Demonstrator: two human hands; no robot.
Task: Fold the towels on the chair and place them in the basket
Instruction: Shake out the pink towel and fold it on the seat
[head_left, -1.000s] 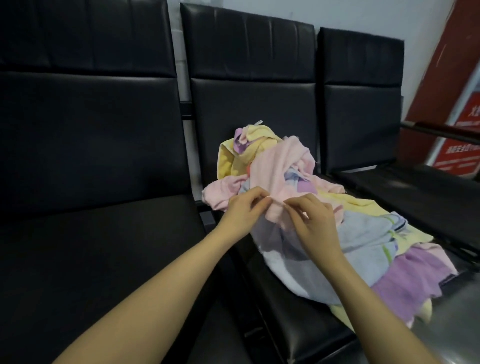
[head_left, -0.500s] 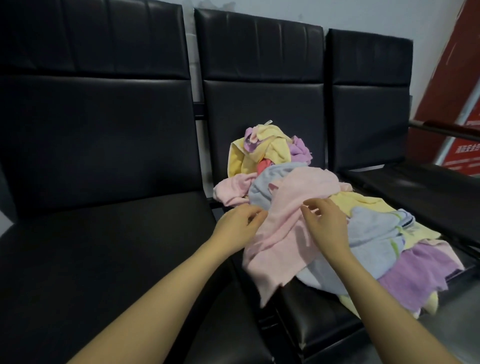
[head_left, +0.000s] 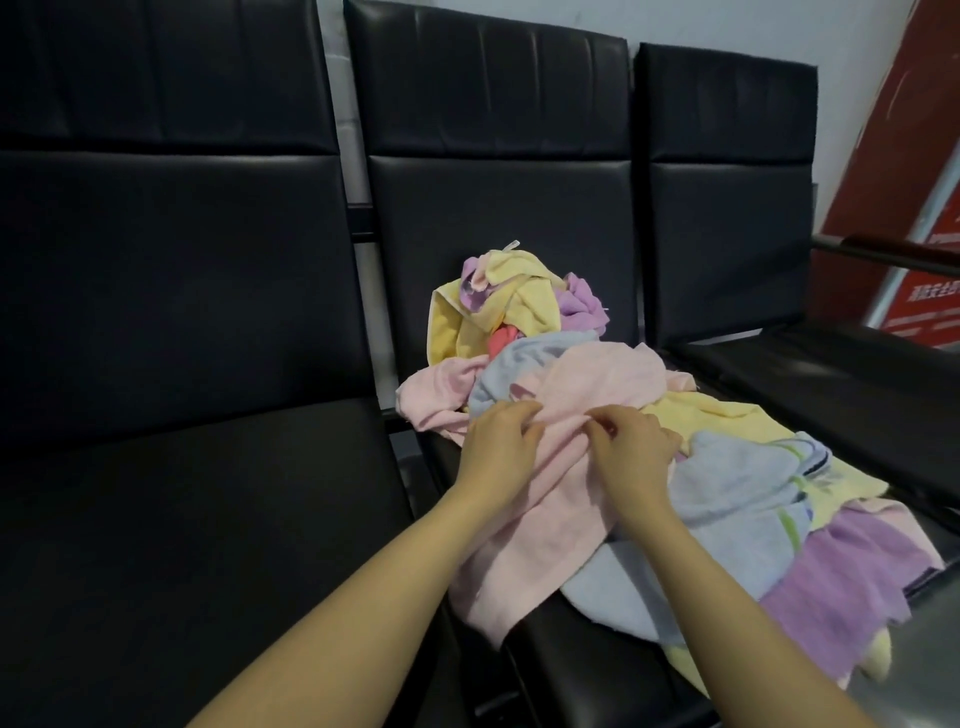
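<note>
**Inspector:** Where is the pink towel (head_left: 524, 525)?

**Assistant:** On the middle chair (head_left: 498, 197), on top of the towel heap (head_left: 717, 483). Its long axis runs from the far right, up on the heap, toward the near left. The near end hangs over the seat's front edge, pointing at the camera.

**Inspector:** Hands?

**Assistant:** Both are on the towel, close together near its upper middle. The left hand (head_left: 501, 444) has its fingers curled, pinching a fold. The right hand (head_left: 631, 449) is curled the same way, fingertips nipping the cloth just beside the left. Neither is free.

**Inspector:** The rest of the heap?

**Assistant:** A blue towel (head_left: 737, 488) lies under the pink one and to its right, spread toward the seat's front edge. A purple towel (head_left: 857, 582) lies at the near right. A yellow towel (head_left: 467, 322) is bunched against the backrest.

**Inspector:** Neighbouring seats?

**Assistant:** The left chair (head_left: 182, 364) and the right chair (head_left: 727, 208) stand on either side, same black upholstery. A red sign (head_left: 930, 291) stands behind the right one; its lettering is too blurred to read.
</note>
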